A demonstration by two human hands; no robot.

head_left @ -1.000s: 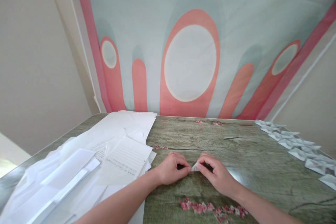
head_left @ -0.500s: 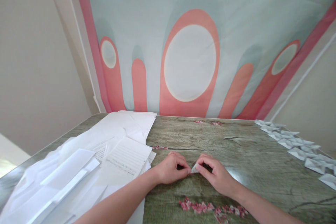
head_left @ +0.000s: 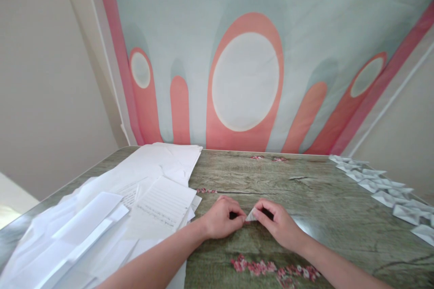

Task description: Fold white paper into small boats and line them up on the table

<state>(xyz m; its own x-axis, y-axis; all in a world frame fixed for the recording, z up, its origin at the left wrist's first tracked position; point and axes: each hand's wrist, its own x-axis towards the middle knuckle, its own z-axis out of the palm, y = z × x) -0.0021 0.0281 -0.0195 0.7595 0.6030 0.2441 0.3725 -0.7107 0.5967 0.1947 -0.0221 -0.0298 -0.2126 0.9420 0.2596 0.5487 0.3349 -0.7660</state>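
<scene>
Two hands, head view: at the lower centre of the frame, your left hand (head_left: 224, 217) and right hand (head_left: 276, 224) each pinch the small folded paper (head_left: 251, 215) between thumb and fingers.
Folded paper: it sits between your fingertips, mostly covered; I cannot tell whether its underside touches the table (head_left: 318, 180).
Tear risk: pulling your hands apart unevenly could rip a corner, since so little paper shows between your grips.
Crease risk: squeezing harder on one side could skew the fold or crush the point, and your own fingers would hide it.
Loose sheets (head_left: 178, 158), lower left: your left forearm crosses over them, so a sweep of that arm could drag or scatter the pile.
Folded pieces (head_left: 385, 198), right edge: they stand close together beside the table's edge; a careless right elbow could knock some off.
</scene>
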